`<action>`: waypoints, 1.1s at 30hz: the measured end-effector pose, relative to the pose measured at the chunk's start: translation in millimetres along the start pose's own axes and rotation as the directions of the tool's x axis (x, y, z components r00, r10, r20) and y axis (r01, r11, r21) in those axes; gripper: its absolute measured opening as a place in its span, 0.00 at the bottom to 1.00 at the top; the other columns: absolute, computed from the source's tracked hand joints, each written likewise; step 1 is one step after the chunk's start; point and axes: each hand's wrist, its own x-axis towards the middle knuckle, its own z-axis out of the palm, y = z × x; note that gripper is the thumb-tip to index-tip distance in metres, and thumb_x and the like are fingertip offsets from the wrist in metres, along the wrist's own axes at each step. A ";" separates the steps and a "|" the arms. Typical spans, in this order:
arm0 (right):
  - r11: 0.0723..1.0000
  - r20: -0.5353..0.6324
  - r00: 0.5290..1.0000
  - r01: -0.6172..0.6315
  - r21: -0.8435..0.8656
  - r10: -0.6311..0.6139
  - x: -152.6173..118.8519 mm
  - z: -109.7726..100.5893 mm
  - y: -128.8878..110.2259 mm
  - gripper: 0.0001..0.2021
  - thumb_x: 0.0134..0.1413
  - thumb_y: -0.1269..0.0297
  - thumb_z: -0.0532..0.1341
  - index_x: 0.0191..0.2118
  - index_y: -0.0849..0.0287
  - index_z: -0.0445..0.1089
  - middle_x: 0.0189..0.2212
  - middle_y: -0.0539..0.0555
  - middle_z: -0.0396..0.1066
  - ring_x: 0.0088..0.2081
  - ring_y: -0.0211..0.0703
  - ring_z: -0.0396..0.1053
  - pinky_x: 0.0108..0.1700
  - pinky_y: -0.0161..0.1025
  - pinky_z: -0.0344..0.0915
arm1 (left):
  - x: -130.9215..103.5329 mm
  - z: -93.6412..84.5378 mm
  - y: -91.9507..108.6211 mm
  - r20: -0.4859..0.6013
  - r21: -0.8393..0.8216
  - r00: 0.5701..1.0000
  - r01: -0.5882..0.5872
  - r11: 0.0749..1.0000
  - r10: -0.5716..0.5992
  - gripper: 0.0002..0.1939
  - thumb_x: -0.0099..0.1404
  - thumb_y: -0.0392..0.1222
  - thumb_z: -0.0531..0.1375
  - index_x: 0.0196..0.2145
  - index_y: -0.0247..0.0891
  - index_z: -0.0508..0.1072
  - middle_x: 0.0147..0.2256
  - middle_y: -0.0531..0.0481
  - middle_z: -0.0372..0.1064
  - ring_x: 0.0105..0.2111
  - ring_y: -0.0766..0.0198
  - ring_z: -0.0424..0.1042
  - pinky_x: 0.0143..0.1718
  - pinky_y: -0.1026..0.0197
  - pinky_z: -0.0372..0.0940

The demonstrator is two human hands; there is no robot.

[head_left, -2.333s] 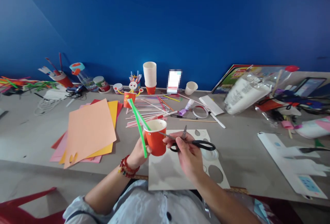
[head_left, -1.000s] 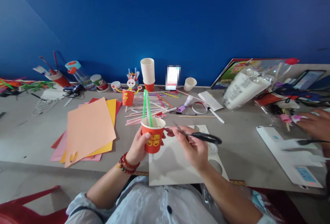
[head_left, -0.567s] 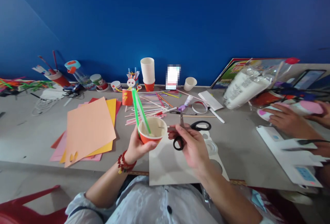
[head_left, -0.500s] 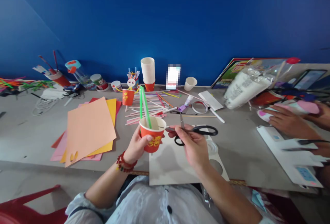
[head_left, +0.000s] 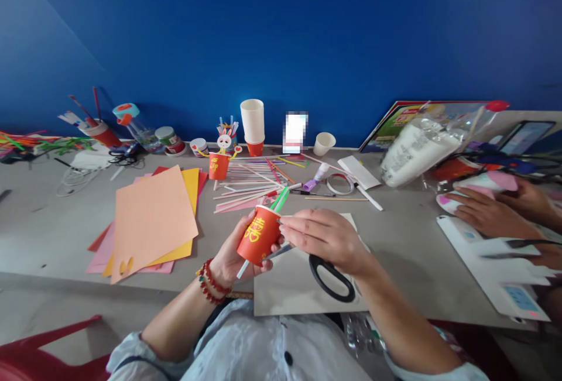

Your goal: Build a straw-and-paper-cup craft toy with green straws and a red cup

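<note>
My left hand (head_left: 232, 252) is wrapped round a red paper cup (head_left: 259, 232) with yellow characters, its rim tipped away from me. Green straws (head_left: 281, 198) stick out past the rim, and a pale straw end (head_left: 243, 268) pokes out below the base. My right hand (head_left: 327, 237) is closed, fingertips at the right side of the cup. A pair of scissors (head_left: 331, 278) with black handles is held in it, the handle hanging under the palm and a blade pointing left below the cup. Fingers hide the rest of the scissors. A white board (head_left: 281, 293) lies beneath.
Coloured paper sheets (head_left: 153, 223) lie left. Behind are loose paper straws (head_left: 250, 176), a rabbit-topped cup (head_left: 218, 165), stacked cups (head_left: 252, 120) and a tape roll (head_left: 340, 184). At right, another person's hands (head_left: 487, 211) work above a white power strip (head_left: 492, 264).
The cup has tipped over in my left hand, showing its side and the pale straw end. My right hand has moved to the cup, and the scissors have swung from above the hand to below it.
</note>
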 end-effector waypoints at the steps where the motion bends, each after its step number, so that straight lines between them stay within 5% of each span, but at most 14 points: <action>1: 1.000 0.000 1.000 -0.005 0.011 0.005 0.2 0.6 -0.3 0.11 0.62 0.75 0.61 0.49 0.61 0.74 0.45 0.59 0.79 0.43 0.49 0.77 0.43 0.45 0.74 | -0.1 0.9 -0.2 -0.015 0.019 1.000 -0.021 1.000 0.021 0.24 0.63 0.58 0.61 0.39 0.30 0.75 0.34 0.40 0.75 0.30 0.62 0.75 0.24 0.66 0.67; 4: 0.967 -0.117 0.984 -0.102 0.234 0.132 -1.5 8.8 -4.9 0.11 0.62 0.73 0.60 0.48 0.58 0.74 0.44 0.58 0.80 0.43 0.47 0.77 0.45 0.44 0.74 | -0.9 6.1 -2.0 -0.017 0.139 0.986 -0.161 0.977 0.165 0.24 0.63 0.57 0.61 0.41 0.31 0.75 0.35 0.40 0.76 0.30 0.61 0.75 0.24 0.65 0.68; 6: 0.863 -0.198 0.910 -0.251 0.438 0.365 -3.2 18.7 -11.3 0.11 0.63 0.72 0.60 0.47 0.56 0.76 0.41 0.56 0.80 0.42 0.46 0.77 0.46 0.44 0.73 | -1.4 9.8 -4.6 0.013 0.263 0.950 -0.305 0.915 0.313 0.24 0.62 0.57 0.62 0.44 0.30 0.75 0.36 0.39 0.76 0.31 0.59 0.75 0.25 0.63 0.70; 9: 0.496 -0.129 0.611 -0.483 0.722 0.781 -2.1 33.8 -21.8 0.08 0.62 0.65 0.61 0.41 0.55 0.79 0.35 0.54 0.80 0.35 0.45 0.78 0.38 0.41 0.74 | -0.8 9.2 -10.7 0.053 0.460 0.839 -0.503 0.732 0.542 0.25 0.62 0.56 0.62 0.46 0.30 0.73 0.36 0.38 0.76 0.31 0.56 0.76 0.28 0.59 0.71; 11: 0.169 0.040 0.395 -0.481 0.860 0.918 1.8 40.4 -25.7 0.10 0.58 0.57 0.65 0.36 0.58 0.80 0.29 0.54 0.80 0.30 0.44 0.77 0.31 0.38 0.72 | 1.0 3.3 -14.9 0.065 0.563 0.727 -0.592 0.577 0.683 0.25 0.59 0.53 0.66 0.48 0.33 0.70 0.36 0.40 0.77 0.30 0.56 0.76 0.29 0.58 0.71; 13: -0.092 0.216 0.268 -0.411 0.907 0.939 6.1 43.9 -26.5 0.13 0.52 0.53 0.68 0.34 0.60 0.80 0.26 0.55 0.79 0.27 0.43 0.76 0.24 0.34 0.67 | 3.8 -4.3 -17.8 0.069 0.626 0.603 -0.646 0.436 0.795 0.28 0.54 0.48 0.70 0.50 0.37 0.68 0.36 0.43 0.77 0.32 0.56 0.77 0.32 0.58 0.72; 15: -0.227 0.318 0.217 -0.359 0.905 0.923 8.5 45.8 -25.4 0.15 0.48 0.53 0.71 0.34 0.61 0.80 0.26 0.56 0.79 0.26 0.42 0.76 0.20 0.31 0.62 | 6.5 -9.3 -18.3 0.067 0.642 0.534 -0.670 0.373 0.843 0.33 0.49 0.43 0.73 0.51 0.39 0.67 0.38 0.45 0.77 0.35 0.55 0.78 0.36 0.58 0.71; 17: -0.230 0.325 0.230 -0.360 0.904 0.917 7.9 47.0 -23.8 0.15 0.48 0.53 0.71 0.34 0.60 0.80 0.27 0.56 0.79 0.26 0.42 0.76 0.21 0.31 0.64 | 8.1 -9.0 -16.1 0.060 0.608 0.578 -0.667 0.430 0.814 0.29 0.52 0.47 0.72 0.49 0.37 0.69 0.37 0.44 0.77 0.33 0.56 0.77 0.33 0.58 0.71; 19: -0.099 0.248 0.304 -0.432 0.896 0.920 5.0 46.3 -21.7 0.14 0.53 0.53 0.68 0.35 0.59 0.80 0.29 0.55 0.80 0.29 0.44 0.77 0.27 0.35 0.70 | 7.9 -4.6 -11.3 0.045 0.521 0.715 -0.613 0.594 0.698 0.25 0.57 0.55 0.67 0.45 0.33 0.72 0.34 0.41 0.76 0.30 0.57 0.76 0.29 0.60 0.71; 21: 0.163 0.114 0.457 -0.524 0.836 0.882 1.7 41.9 -18.3 0.11 0.58 0.55 0.65 0.38 0.56 0.80 0.32 0.54 0.80 0.33 0.46 0.77 0.35 0.40 0.74 | 6.3 0.2 -4.7 0.028 0.388 0.863 -0.474 0.791 0.504 0.26 0.61 0.59 0.62 0.42 0.30 0.74 0.34 0.39 0.76 0.30 0.59 0.75 0.25 0.62 0.70; 23: 0.480 -0.016 0.668 -0.519 0.708 0.744 0.2 32.7 -12.8 0.08 0.62 0.60 0.62 0.41 0.53 0.79 0.36 0.54 0.80 0.38 0.47 0.77 0.42 0.43 0.74 | 4.1 2.2 2.1 0.027 0.252 0.952 -0.303 0.919 0.306 0.26 0.62 0.59 0.61 0.43 0.30 0.75 0.36 0.39 0.75 0.30 0.61 0.74 0.24 0.64 0.69; 25: 0.723 -0.076 0.847 -0.399 0.564 0.526 1.5 20.0 -5.8 0.08 0.64 0.64 0.60 0.43 0.52 0.78 0.39 0.53 0.80 0.42 0.46 0.76 0.46 0.44 0.73 | 2.5 1.0 7.5 0.029 0.157 0.986 -0.167 0.973 0.165 0.26 0.63 0.58 0.60 0.44 0.30 0.74 0.37 0.38 0.75 0.30 0.61 0.75 0.24 0.65 0.68; 27: 0.871 -0.038 0.952 -0.263 0.414 0.305 5.2 6.9 0.9 0.10 0.66 0.67 0.58 0.46 0.53 0.76 0.42 0.55 0.80 0.43 0.46 0.76 0.47 0.44 0.72 | 2.0 -2.0 10.9 0.028 0.096 0.997 -0.075 0.993 0.072 0.26 0.63 0.58 0.60 0.44 0.29 0.74 0.36 0.38 0.75 0.31 0.61 0.75 0.24 0.65 0.68; 33: 0.995 0.187 0.982 -0.028 0.095 0.010 15.3 -13.1 8.7 0.12 0.67 0.70 0.56 0.45 0.57 0.77 0.40 0.55 0.80 0.44 0.47 0.76 0.42 0.43 0.74 | 3.9 -10.5 13.2 0.115 0.005 0.985 0.127 0.992 -0.126 0.29 0.64 0.61 0.59 0.43 0.26 0.73 0.35 0.36 0.75 0.29 0.61 0.76 0.23 0.66 0.69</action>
